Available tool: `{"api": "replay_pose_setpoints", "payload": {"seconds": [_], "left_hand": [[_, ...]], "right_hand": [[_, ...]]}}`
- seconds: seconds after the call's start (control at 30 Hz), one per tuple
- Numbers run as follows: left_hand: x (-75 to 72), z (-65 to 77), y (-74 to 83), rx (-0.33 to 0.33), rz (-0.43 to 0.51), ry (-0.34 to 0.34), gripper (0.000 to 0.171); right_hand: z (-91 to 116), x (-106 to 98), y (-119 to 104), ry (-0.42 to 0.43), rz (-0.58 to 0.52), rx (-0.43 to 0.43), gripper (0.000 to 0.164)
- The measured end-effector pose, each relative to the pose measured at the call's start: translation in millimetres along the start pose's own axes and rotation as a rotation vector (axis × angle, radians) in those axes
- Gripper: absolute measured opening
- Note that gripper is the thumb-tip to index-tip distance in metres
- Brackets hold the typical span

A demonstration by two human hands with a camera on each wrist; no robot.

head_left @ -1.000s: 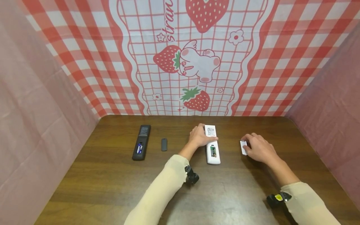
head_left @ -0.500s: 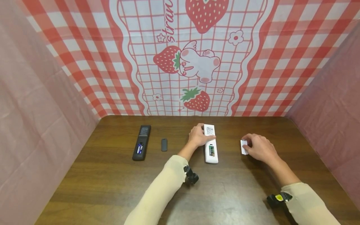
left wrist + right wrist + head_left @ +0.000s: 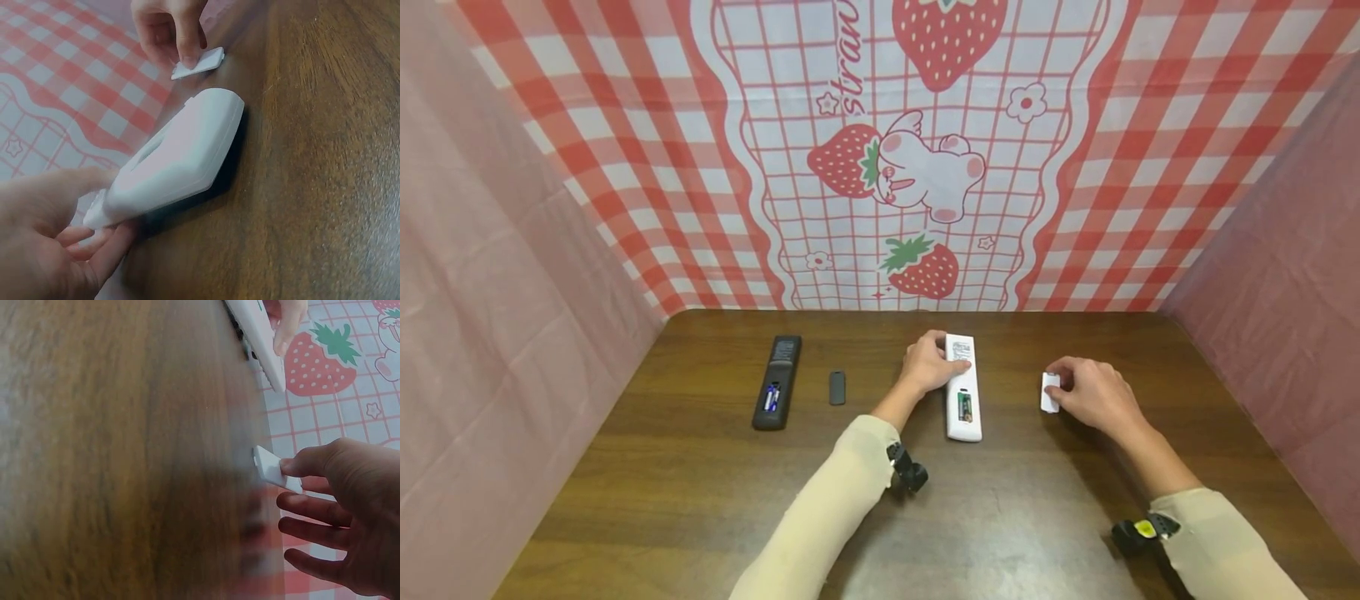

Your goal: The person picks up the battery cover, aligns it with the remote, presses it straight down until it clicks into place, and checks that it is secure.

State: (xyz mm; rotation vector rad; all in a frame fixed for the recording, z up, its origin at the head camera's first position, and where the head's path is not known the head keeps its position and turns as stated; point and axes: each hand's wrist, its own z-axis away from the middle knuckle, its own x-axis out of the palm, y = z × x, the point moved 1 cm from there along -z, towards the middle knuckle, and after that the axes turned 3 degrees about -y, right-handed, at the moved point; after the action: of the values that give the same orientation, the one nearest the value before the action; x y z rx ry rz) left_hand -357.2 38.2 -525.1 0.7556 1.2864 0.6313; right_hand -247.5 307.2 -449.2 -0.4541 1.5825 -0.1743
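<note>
My left hand (image 3: 927,363) grips the upper part of a white remote control (image 3: 961,379), its thumb lying across the remote's back. That back faces up, with a printed label near the top and batteries (image 3: 965,407) showing in the uncovered compartment. In the left wrist view the remote (image 3: 181,153) appears tilted, one end raised off the table. My right hand (image 3: 1093,392), to the right and apart from the remote, pinches a small white battery cover (image 3: 1049,392) between thumb and fingers. The right wrist view shows the thumb on the face of this cover (image 3: 273,470).
A black remote control (image 3: 778,375) lies face down at the left, blue batteries (image 3: 772,397) in its uncovered compartment. Its dark battery cover (image 3: 837,388) lies between it and my left hand. A checked strawberry cloth (image 3: 917,167) hangs behind the wooden table (image 3: 985,517).
The white remote has turned slightly, its lower end swinging left to stand straighter. My left thumb has drawn back a little across it. The white cover has turned slightly in my right hand.
</note>
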Motion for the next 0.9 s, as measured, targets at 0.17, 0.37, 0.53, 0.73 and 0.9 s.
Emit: {"api": "replay_pose_setpoints", "payload": {"seconds": [0.17,0.37,0.53,0.73,0.9], "left_hand": [[0.2,-2.5,-1.6,0.019,0.054,-0.007,0.079],[-1.3,3.4,3.7,0.021,0.137,-0.015,0.071],[-19.4,37.6,31.0,0.033,0.215,-0.011,0.061],[-28.6,51.2,41.9,0.029,0.297,-0.039,0.064],[-15.8,31.5,26.0,0.054,0.299,-0.017,0.061]], "right_hand": [[1,0,3,0.015,-0.012,0.005,0.034],[-1,2,8,0.044,-0.068,0.001,0.029],[-3,3,14,0.078,-0.120,-0.001,0.023],[-2,3,18,0.108,-0.152,0.001,0.021],[-1,2,18,0.116,-0.163,0.001,0.021]]}}
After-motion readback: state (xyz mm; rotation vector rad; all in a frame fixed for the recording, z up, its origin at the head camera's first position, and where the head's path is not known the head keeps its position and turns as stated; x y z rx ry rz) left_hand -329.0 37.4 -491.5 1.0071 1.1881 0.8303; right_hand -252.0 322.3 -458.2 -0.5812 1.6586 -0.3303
